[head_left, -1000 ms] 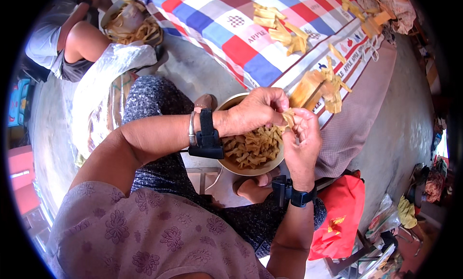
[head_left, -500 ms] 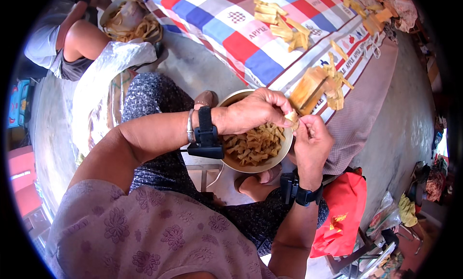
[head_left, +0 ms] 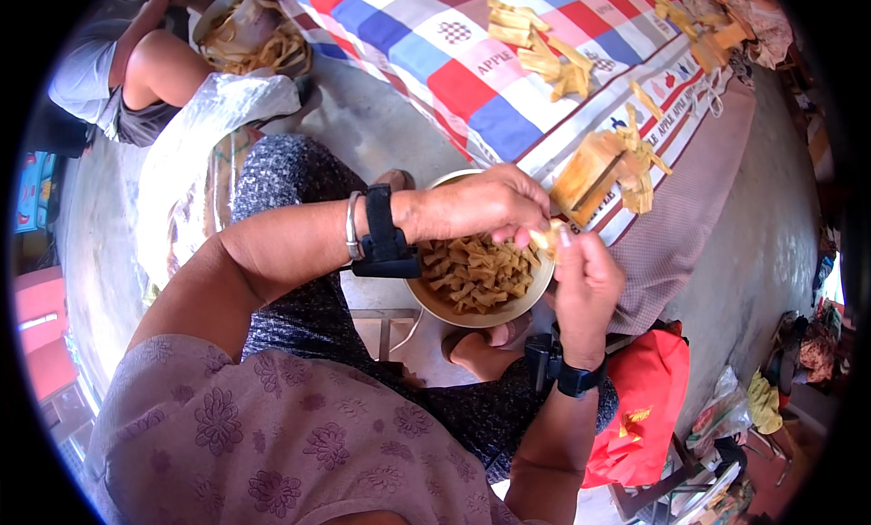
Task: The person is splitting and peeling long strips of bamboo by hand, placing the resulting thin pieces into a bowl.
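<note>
My left hand (head_left: 485, 203) and my right hand (head_left: 588, 275) meet above the right rim of a round, cream-coloured bowl (head_left: 544, 289). Between their fingertips is a yellow-tan strip (head_left: 546, 239), folded or knotted and resembling tofu skin. Both hands pinch it, the left from above and the right from the side; fingers partly hide it. Many short knotted pieces (head_left: 481, 273) of the same colour lie in the bowl. Just beyond my hands, a wooden block (head_left: 585, 171) rests on a checked cloth (head_left: 435, 71), with loose strips (head_left: 640, 185) against its right end.
More strips (head_left: 544, 58) lie farther back on the cloth. A clear plastic bag (head_left: 195, 162) stands left of my knee. Another person's leg (head_left: 163, 67) is at the far left, beside a container of strips (head_left: 254, 44). A red bag (head_left: 640, 407) hangs at my right.
My left fingers have curled lower over the strip, and my right hand has turned slightly with its thumb raised. The strip stays between them, and the view has shifted a little.
</note>
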The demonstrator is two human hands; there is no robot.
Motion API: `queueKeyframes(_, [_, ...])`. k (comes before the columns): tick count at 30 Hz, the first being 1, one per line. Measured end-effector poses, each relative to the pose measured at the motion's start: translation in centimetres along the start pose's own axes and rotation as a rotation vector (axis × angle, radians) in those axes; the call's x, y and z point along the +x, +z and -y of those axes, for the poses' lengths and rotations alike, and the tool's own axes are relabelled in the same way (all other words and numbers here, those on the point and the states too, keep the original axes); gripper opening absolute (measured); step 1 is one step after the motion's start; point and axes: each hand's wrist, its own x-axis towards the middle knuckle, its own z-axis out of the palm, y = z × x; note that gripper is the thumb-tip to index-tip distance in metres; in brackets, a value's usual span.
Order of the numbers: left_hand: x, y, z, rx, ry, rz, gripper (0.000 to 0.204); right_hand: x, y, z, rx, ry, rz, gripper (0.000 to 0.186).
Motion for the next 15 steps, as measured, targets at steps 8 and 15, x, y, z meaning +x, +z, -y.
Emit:
queueKeyframes(8, [-1.1, -0.9, 0.4, -0.047, 0.238, -0.072, 0.024, 0.5, -3.0, 1.4, 0.527, 0.22, -0.034, 0.018])
queueKeyframes(15, [-0.9, -1.1, 0.9, -0.159, 0.085, -0.006, 0.025, 1.0, -0.7, 1.6, 0.615, 0.137, 0.119, 0.029])
